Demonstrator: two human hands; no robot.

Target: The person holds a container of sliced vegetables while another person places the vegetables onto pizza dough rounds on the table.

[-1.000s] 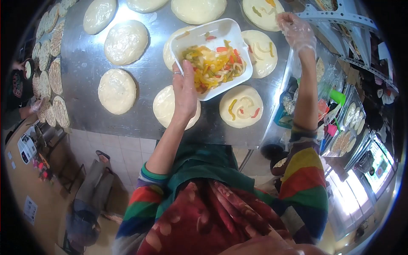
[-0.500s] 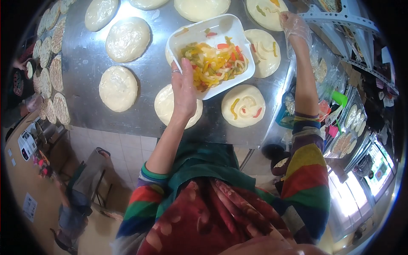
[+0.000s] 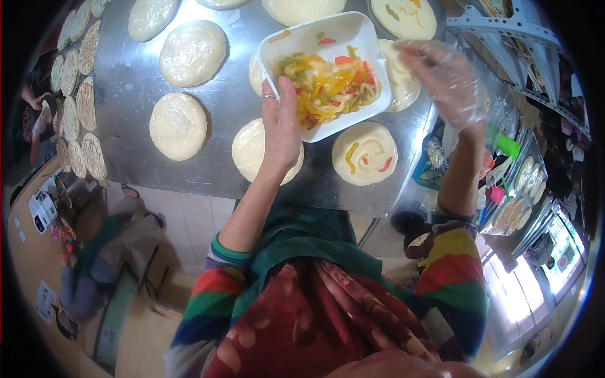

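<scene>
My left hand [image 3: 282, 126] grips the near left edge of a white tray [image 3: 271, 44] of sliced peppers and onions [image 3: 328, 88], tilted above the metal table [image 3: 214, 157]. My right hand [image 3: 444, 82], in a clear glove, hangs blurred to the right of the tray, over the edge of a dough round [image 3: 402, 88]; its fingers are smeared, and anything in them cannot be made out. Strips of pepper and onion lie on the dough round [image 3: 364, 154] below the tray and on the one at the top right [image 3: 403, 19]. Plain dough rounds [image 3: 178, 127] lie to the left.
Topped flat rounds [image 3: 86, 104] line the table's left end, where another person's arm [image 3: 36, 135] shows. A second person [image 3: 94, 271] is on the floor side at the lower left. A perforated metal rack [image 3: 498, 25] and bagged items stand at the right.
My right hand has come down and inward from the top right dough round toward the tray. The tray has shifted slightly up and right in view. The person at the lower left has moved.
</scene>
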